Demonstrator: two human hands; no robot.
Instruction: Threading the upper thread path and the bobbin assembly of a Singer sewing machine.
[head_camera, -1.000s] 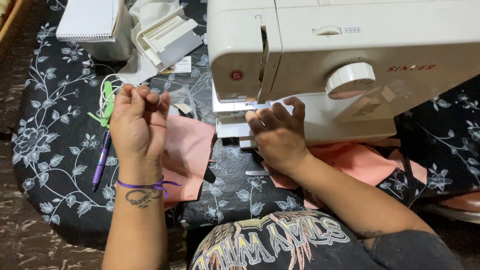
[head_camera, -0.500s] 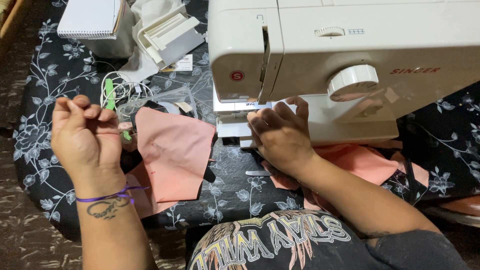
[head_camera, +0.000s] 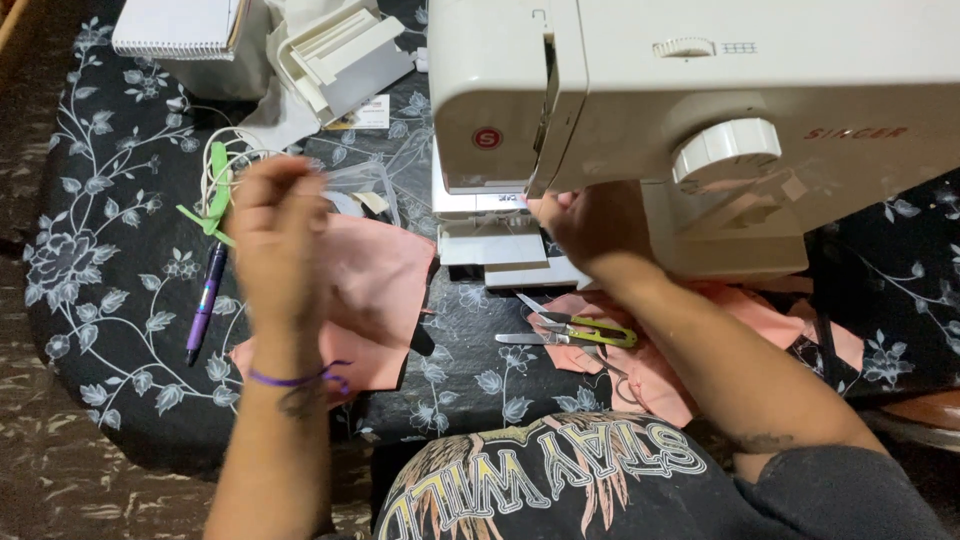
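Hands at white plastic sewing machine (head_camera: 700, 90); needle area hidden.
Right hand (head_camera: 590, 222) reaches under the machine head, grip hidden. Left hand (head_camera: 275, 235), blurred, fingers pinched, contents indistinguishable, above pink fabric piece (head_camera: 385, 275) at 9 o'clock; yellow-handled thread snips (head_camera: 575, 328) at 6 o'clock.

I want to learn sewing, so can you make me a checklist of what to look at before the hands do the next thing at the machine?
1. Right hand at the needle area of the white sewing machine: ok, it is right under the head.
2. Left hand free to help: cannot tell, it is raised and blurred, fingers pinched together.
3. Thread between the hands: cannot tell, too thin to see.
4. Pink fabric within reach: ok, it lies flat beside the machine.
5. Thread snips away from fingers: ok, they lie on the cloth, untouched.
6. Purple pen out of the way: ok, off to the side.
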